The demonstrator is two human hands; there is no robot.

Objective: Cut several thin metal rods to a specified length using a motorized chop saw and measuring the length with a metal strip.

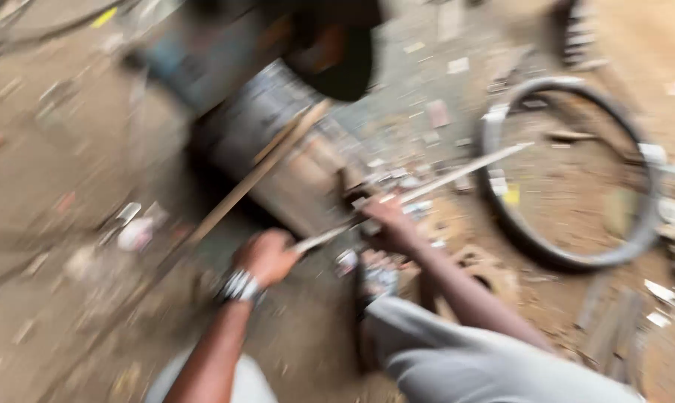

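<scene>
Dusty, littered floor (69, 298) fills the blurred view. Both hands hold one thin metal rod (457, 173): left hand (267, 257) fisted on its near end, right hand (390, 224) gripping mid-length. Its long axis runs far-right toward a wheel rim (576, 172).

Both forearms bare, no sleeves in view. Left hand (267, 256): bare, no glove; wide black-and-white patterned band at wrist (240, 286). Right hand (392, 226): bare, no glove, no wrist item seen. Light grey fabric trousers (472, 366) on both legs, creased at knee. Dark sandal (373, 287) on foot, detail blurred.
</scene>
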